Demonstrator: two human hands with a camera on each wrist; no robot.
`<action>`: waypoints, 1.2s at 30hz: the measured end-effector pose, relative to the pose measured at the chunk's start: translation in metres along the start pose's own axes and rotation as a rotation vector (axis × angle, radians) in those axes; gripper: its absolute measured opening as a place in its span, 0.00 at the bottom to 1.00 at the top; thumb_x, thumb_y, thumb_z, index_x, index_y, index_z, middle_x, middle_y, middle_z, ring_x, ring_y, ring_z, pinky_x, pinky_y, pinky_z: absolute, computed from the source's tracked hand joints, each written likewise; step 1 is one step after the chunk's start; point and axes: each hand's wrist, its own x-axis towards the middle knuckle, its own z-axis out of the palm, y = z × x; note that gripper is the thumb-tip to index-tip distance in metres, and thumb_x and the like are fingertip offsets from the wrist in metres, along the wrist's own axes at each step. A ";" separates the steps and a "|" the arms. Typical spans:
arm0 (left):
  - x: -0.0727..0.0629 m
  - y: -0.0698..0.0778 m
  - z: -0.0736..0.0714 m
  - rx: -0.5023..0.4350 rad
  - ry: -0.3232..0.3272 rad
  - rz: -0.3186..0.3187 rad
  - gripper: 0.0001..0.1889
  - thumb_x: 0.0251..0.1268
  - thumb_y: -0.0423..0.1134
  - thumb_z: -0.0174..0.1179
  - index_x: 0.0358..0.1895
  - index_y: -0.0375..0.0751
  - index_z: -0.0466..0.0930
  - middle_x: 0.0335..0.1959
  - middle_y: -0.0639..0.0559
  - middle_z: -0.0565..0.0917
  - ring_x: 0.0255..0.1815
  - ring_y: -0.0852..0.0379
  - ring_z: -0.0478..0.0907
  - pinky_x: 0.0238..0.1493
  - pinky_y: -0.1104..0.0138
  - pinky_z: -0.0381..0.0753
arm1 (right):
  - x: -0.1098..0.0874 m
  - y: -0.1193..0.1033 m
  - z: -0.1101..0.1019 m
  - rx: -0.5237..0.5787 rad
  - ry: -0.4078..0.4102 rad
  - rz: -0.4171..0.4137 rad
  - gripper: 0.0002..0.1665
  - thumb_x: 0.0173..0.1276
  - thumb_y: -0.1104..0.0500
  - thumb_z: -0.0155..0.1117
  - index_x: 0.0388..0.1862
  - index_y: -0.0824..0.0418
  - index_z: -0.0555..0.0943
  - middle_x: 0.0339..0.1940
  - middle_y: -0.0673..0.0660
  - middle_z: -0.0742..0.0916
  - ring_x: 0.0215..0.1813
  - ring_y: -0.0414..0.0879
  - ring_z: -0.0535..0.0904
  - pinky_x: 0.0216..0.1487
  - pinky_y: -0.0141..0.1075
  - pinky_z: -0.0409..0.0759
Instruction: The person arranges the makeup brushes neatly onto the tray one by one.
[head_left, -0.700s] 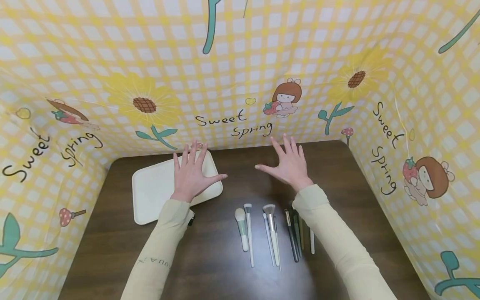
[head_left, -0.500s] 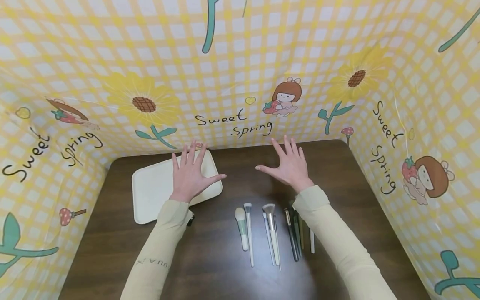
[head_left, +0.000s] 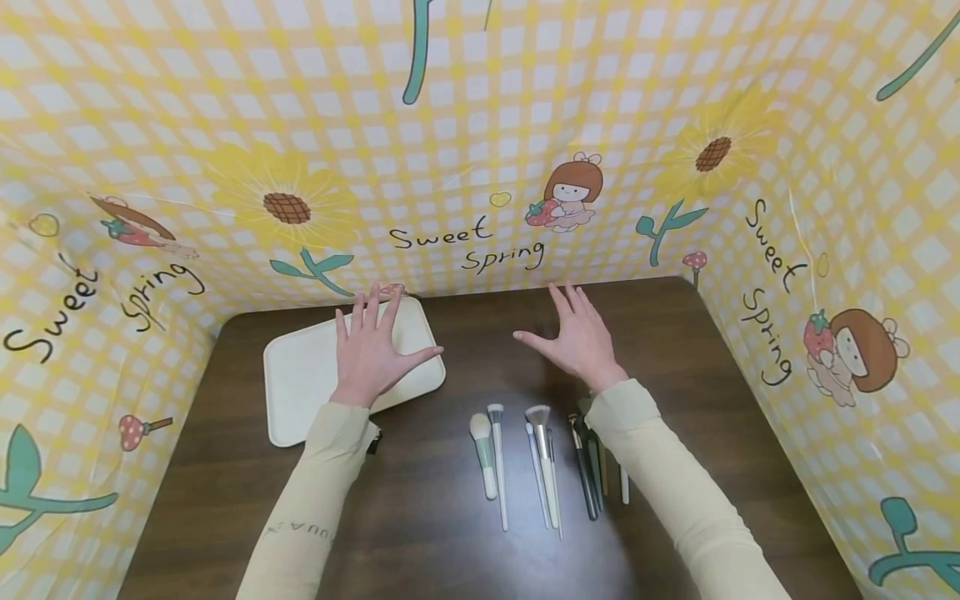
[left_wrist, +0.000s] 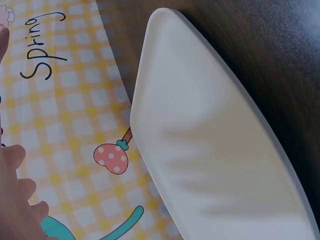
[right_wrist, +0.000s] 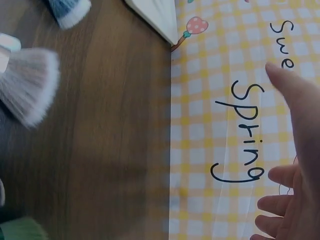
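My left hand [head_left: 372, 354] hovers over the white rectangular tray [head_left: 296, 392], fingers spread and holding nothing; its finger shadows fall on the tray in the left wrist view. To the right, my right hand [head_left: 579, 337] is held out above the far part of the table, thumb stretched inward, also holding nothing. Several makeup brushes lie in a loose row nearer the person: a green-handled powder brush [head_left: 483, 454], a slim white-handled brush [head_left: 498, 467], a fan-shaped brush [head_left: 542, 450] and a black-handled brush [head_left: 583, 471]. The right sleeve partly covers the brushes at the row's right end.
The dark wooden table [head_left: 420, 517] is enclosed at the back and sides by a yellow checked cloth [head_left: 465, 150] printed with flowers and lettering. The tray sits at the back left, close to the cloth. A small black object [head_left: 373, 442] shows beside the left cuff.
My left hand has shifted slightly to the left over the tray. The right hand's fingers have dipped and drawn closer together. Tray and brushes stay where they were.
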 end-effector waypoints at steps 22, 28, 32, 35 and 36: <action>-0.032 -0.039 -0.008 -0.101 0.038 -0.107 0.60 0.54 0.79 0.59 0.81 0.38 0.56 0.79 0.31 0.56 0.78 0.33 0.51 0.74 0.37 0.40 | -0.038 -0.030 0.009 0.185 0.016 -0.047 0.41 0.70 0.37 0.66 0.71 0.63 0.74 0.67 0.61 0.79 0.69 0.58 0.73 0.68 0.52 0.70; -0.048 -0.051 -0.009 -0.101 0.062 -0.153 0.56 0.57 0.72 0.63 0.79 0.34 0.58 0.76 0.28 0.60 0.75 0.30 0.56 0.72 0.35 0.44 | -0.049 -0.039 0.012 0.199 -0.028 -0.048 0.38 0.71 0.38 0.67 0.69 0.62 0.76 0.66 0.60 0.81 0.68 0.56 0.74 0.67 0.51 0.71; -0.061 -0.060 -0.011 -0.106 0.050 -0.204 0.54 0.60 0.69 0.63 0.78 0.31 0.58 0.74 0.25 0.60 0.74 0.28 0.55 0.72 0.35 0.44 | -0.056 -0.042 0.016 0.216 -0.067 -0.053 0.37 0.71 0.39 0.67 0.69 0.61 0.77 0.65 0.60 0.81 0.66 0.56 0.76 0.65 0.52 0.73; -0.071 -0.068 -0.012 -0.099 0.038 -0.253 0.53 0.63 0.67 0.62 0.78 0.29 0.57 0.74 0.24 0.59 0.73 0.26 0.55 0.71 0.34 0.45 | -0.062 -0.044 0.018 0.225 -0.086 -0.062 0.37 0.70 0.39 0.68 0.69 0.61 0.77 0.65 0.60 0.81 0.66 0.57 0.76 0.64 0.53 0.74; -0.073 -0.072 -0.012 -0.097 0.034 -0.269 0.53 0.63 0.67 0.62 0.77 0.28 0.57 0.74 0.23 0.59 0.73 0.25 0.55 0.71 0.34 0.46 | -0.063 -0.044 0.019 0.225 -0.092 -0.064 0.37 0.70 0.39 0.68 0.69 0.61 0.77 0.65 0.60 0.81 0.66 0.57 0.76 0.65 0.53 0.73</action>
